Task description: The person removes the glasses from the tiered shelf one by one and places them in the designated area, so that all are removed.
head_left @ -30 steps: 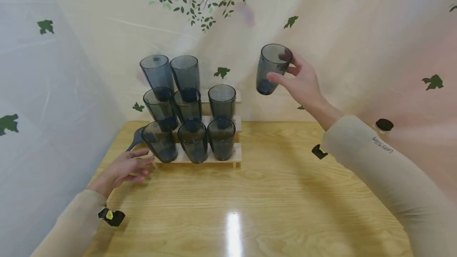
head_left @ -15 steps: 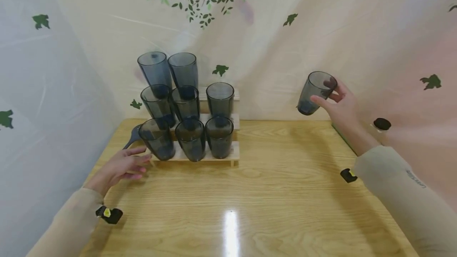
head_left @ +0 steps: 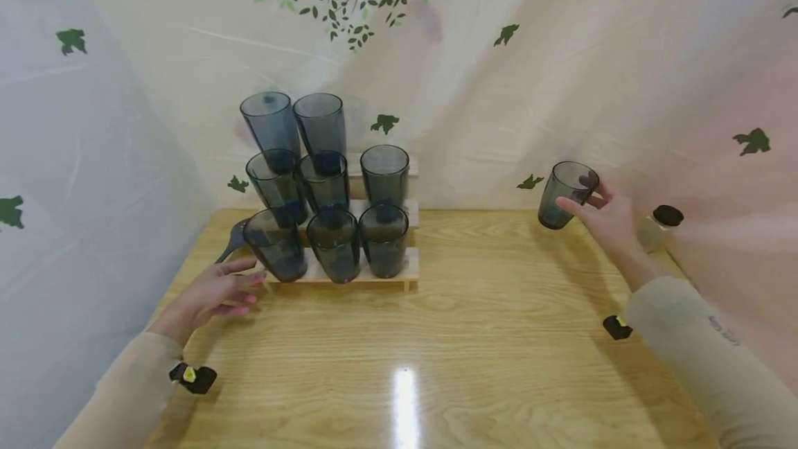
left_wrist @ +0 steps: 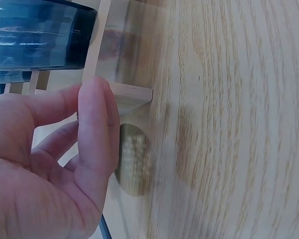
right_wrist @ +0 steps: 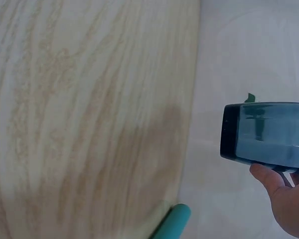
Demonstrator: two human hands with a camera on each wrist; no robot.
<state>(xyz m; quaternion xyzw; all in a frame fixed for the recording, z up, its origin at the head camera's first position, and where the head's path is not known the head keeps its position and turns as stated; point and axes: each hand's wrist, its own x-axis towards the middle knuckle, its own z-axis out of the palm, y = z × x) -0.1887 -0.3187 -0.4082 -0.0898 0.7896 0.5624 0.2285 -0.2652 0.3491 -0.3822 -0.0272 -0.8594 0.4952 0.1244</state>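
Note:
My right hand [head_left: 614, 224] holds a smoky blue-grey drinking glass [head_left: 564, 203] from its right side, thumb across its front. It is slightly tilted, mouth up, over the back right of the table. The right wrist view shows this glass [right_wrist: 269, 134] sideways, with the thumb along its lower edge. A stepped wooden rack [head_left: 411, 265] on the left bears several matching glasses [head_left: 337, 248] in three rows. My left hand [head_left: 215, 293] is at the rack's front left end; in the left wrist view its thumb and fingers pinch the wooden rack [left_wrist: 132, 92] at the corner.
A dark slotted spatula [head_left: 235, 240] lies left of the rack. A jar with a black lid [head_left: 668, 215] stands beyond my right forearm. The right wrist view shows a teal rod-like end [right_wrist: 174, 221] at the table edge. A leaf-patterned curtain [head_left: 474, 123] hangs behind the wooden table [head_left: 474, 338].
My right hand has carried the glass to the right and lowered it toward the back right of the table. My left hand stays at the rack.

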